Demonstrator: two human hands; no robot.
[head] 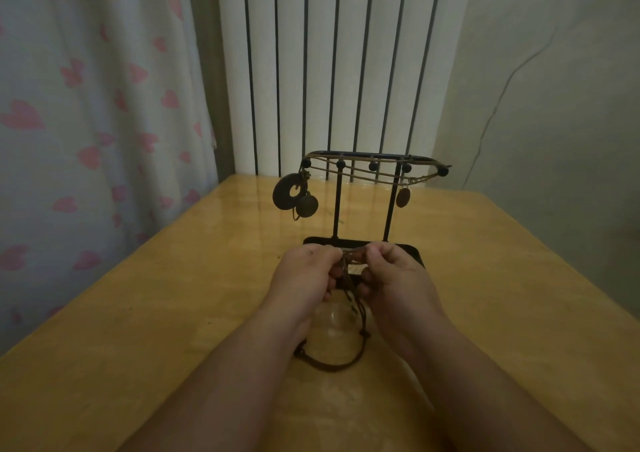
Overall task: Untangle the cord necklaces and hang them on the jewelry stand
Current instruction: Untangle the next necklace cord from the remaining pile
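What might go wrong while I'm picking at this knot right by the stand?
Left hand and right hand both pinch the dark cord at its tangle; pulling apart may tighten it. They work right in front of the jewelry stand, so a jerk might knock it and shake the hung pendants.

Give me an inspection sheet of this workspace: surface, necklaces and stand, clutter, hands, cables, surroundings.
Surface: glossy wooden table.
Job's things: black stand upright at the far middle; tan cords draped across its pegs, with three pendants hanging; dark tangle held up in front of the stand, its loop lying on the table.
Clutter: one tiny speck left of the stand's base, too small to identify.
Hands: left hand and right hand both pinch the tangle.
Cables: thin wire running down the right wall.
Surroundings: heart-print curtain on the left, white slatted panel behind the table.
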